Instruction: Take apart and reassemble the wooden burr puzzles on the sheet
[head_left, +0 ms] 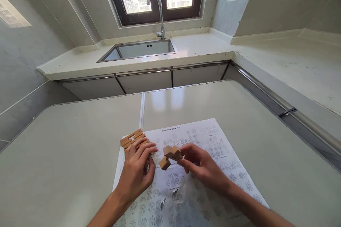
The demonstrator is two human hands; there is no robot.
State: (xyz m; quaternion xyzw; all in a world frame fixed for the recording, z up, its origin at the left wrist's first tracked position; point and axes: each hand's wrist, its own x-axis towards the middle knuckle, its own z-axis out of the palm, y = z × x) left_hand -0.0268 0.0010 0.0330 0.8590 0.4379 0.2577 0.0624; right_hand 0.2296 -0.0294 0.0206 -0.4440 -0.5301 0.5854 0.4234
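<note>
Between the thumb and fingers of my right hand is a notched wooden puzzle piece, raised a little above the printed sheet. Its block-like ends point left and up; I cannot tell whether it is one piece or two joined. My left hand rests with fingers stretched over a group of flat wooden puzzle pieces lying side by side at the sheet's upper left corner. Slots and notches show in the uncovered ones. The fingers hide the rest of the group.
The paper sheet, printed with small puzzle diagrams, is torn near its middle. It lies on a pale table with a seam. Beyond the table are a counter, a sink, a faucet and a window. Another counter runs along the right.
</note>
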